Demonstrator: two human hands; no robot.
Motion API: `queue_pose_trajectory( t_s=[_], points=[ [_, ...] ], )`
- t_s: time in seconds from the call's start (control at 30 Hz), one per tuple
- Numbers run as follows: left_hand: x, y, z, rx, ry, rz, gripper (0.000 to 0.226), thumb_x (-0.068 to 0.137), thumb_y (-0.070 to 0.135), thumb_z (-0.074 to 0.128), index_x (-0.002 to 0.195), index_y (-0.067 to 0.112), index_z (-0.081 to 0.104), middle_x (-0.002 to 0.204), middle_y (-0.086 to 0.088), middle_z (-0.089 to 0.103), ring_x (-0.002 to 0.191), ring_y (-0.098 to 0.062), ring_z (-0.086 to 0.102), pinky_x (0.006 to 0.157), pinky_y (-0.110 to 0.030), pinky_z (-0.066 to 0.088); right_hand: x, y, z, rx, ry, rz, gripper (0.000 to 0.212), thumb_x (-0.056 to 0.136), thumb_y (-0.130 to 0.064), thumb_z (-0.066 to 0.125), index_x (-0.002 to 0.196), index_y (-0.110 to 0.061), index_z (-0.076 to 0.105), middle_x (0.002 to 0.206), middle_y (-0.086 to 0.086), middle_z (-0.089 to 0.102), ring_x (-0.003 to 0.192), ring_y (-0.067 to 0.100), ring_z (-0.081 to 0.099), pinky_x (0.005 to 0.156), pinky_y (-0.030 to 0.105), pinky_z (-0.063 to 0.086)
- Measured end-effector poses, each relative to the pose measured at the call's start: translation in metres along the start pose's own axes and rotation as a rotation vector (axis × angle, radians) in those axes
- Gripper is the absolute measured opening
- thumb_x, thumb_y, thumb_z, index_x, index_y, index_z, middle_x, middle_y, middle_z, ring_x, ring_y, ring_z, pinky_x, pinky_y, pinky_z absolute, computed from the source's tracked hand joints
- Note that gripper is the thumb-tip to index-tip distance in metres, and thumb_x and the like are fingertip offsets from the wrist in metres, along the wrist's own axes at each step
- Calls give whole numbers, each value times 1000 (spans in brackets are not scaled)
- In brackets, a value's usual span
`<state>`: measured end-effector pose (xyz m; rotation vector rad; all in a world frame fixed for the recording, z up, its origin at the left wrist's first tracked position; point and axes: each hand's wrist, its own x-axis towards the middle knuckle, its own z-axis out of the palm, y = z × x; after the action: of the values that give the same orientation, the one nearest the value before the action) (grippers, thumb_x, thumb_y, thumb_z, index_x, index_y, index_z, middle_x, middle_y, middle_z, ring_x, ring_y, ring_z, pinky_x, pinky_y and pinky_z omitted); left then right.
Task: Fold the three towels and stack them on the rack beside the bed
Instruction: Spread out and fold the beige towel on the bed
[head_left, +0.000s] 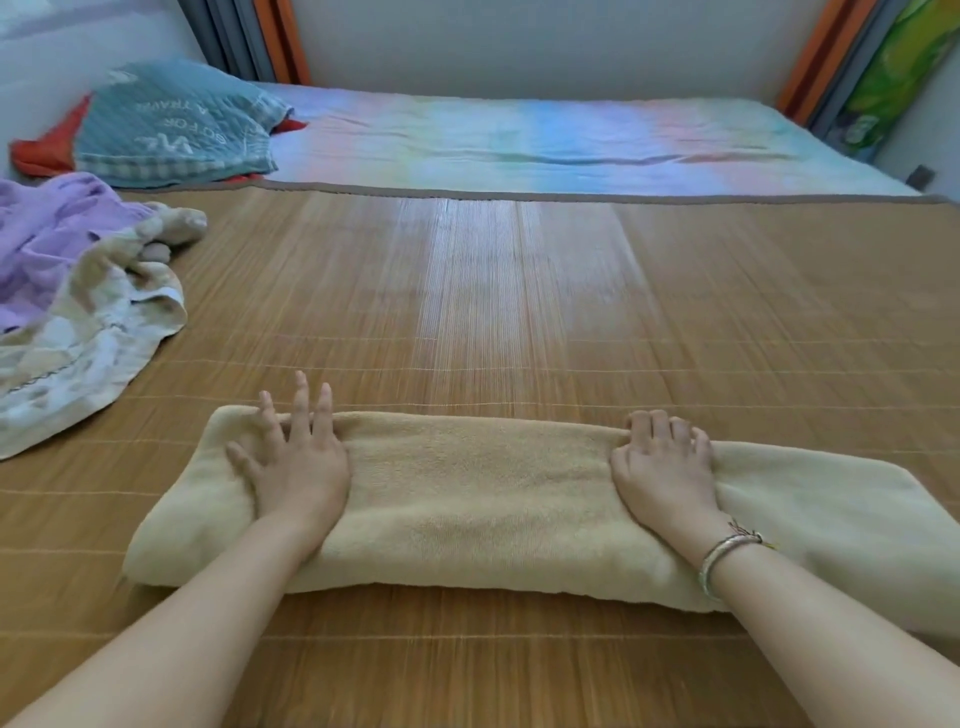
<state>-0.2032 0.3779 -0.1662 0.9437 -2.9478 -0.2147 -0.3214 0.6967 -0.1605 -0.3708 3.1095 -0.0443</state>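
Observation:
A beige towel (483, 499) lies folded lengthwise into a long strip on the bamboo mat (519, 291) in front of me. My left hand (298, 457) rests flat on its left part with fingers spread and straight, reaching the far edge. My right hand (665, 462) lies on the towel right of centre, its fingers curled over the far fold. At the left edge, a purple towel (47, 234) and a cream patterned towel (98, 332) lie crumpled together. No rack is in view.
A teal pillow (171, 124) over a red cloth (47, 150) sits at the back left. Beyond the mat lies a pastel bedsheet (545, 140). Walls and folded boards (841, 67) close the far side. A bracelet (727, 556) is on my right wrist.

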Motion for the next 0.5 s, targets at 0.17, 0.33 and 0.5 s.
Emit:
queue_pose_trajectory(
  t_s=[0.17, 0.33, 0.5],
  points=[
    [-31, 47, -19, -114, -37, 160, 54, 101, 41, 22, 153, 33, 7, 161, 4, -7, 149, -25, -6, 116, -59, 2, -10, 12, -11, 98, 26, -51, 46, 97, -37, 30, 137, -14, 33, 142, 5, 36, 137, 22, 26, 118, 44, 12],
    [-79, 146, -21, -122, -207, 433, 55, 100, 51, 19, 152, 36, 12, 161, 6, -6, 148, -23, -7, 117, -54, -1, -42, 67, -36, 130, 101, 28, 49, 98, -40, 32, 140, -14, 32, 146, 5, 34, 141, 21, 22, 118, 42, 10],
    [-116, 219, -4, 6, -311, 523, 62, 96, 61, 10, 152, 38, 1, 160, 6, -13, 147, -28, -14, 115, -61, -3, -85, 155, -51, 141, 115, 402, 48, 96, -41, 36, 128, -7, 41, 133, 14, 44, 126, 31, 38, 103, 44, 32]
  ],
)
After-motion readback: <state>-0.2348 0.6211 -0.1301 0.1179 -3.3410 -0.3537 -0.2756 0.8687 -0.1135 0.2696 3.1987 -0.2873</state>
